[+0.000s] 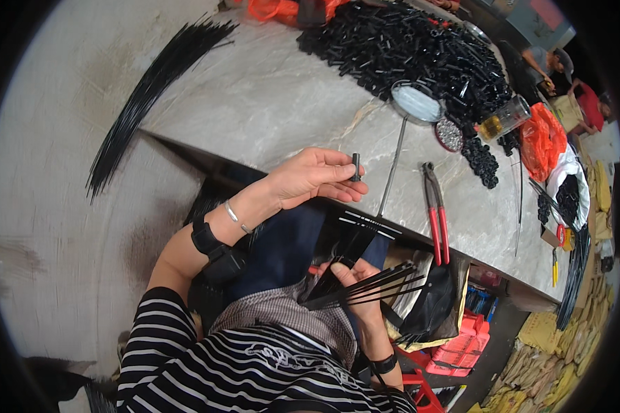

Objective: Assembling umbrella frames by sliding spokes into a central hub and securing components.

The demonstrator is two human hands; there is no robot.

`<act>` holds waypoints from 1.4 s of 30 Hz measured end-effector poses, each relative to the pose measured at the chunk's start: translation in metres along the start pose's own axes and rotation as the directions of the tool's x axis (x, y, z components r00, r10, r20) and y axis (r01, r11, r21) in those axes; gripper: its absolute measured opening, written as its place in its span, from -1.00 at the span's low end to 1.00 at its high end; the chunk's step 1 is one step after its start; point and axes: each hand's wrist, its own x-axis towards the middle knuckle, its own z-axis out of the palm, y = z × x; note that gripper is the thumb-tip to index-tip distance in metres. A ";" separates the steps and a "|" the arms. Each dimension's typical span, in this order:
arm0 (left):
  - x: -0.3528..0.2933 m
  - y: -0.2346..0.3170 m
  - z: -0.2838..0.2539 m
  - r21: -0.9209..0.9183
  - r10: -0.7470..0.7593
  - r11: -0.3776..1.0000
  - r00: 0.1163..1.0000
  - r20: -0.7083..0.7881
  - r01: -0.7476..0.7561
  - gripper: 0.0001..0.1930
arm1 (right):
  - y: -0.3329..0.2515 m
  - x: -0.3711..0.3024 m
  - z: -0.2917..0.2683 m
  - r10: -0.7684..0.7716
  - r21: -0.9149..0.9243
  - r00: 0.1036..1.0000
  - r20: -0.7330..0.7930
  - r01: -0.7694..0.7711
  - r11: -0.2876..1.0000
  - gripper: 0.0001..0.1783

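Note:
My left hand (315, 177) is raised over the table's near edge, its thumb and fingers closed on a small black cylindrical tube (355, 167) that stands upright. Down at my lap, my right hand (355, 279) is closed around a fan of thin black strips (386, 283). Their ends spread to the right past my fingers. A dark flat piece with pale lines (355, 237) lies just above that hand; I cannot tell what it is. Close by on the tabletop are pincers with red handles (435, 213) and a thin metal rod (394, 165), whose near end reaches past the edge.
A large heap of short black tubes (420, 51) covers the far table (255, 89). Beside it are an oval white dish (417, 102), a round dish of metal beads (449, 135) and a tipped jar (506, 118). Long black strips (155, 96) overhang the left edge. Other people work at far right.

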 end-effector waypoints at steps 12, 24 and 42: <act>-0.012 -0.041 -0.017 -0.090 -0.114 0.989 0.993 0.040 0.117 -0.74 | -0.005 0.006 0.002 0.039 -0.072 0.999 0.006 -0.039 0.997 -0.75; -0.015 -0.045 -0.017 -0.071 -0.081 0.994 0.996 0.040 0.084 -0.74 | -0.003 0.011 0.002 0.017 -0.103 1.000 0.009 -0.016 0.995 -0.84; -0.016 -0.039 -0.022 0.139 -0.076 0.988 0.996 0.055 0.067 -0.74 | -0.003 0.019 0.005 0.057 -0.080 0.997 0.047 -0.053 0.995 -0.88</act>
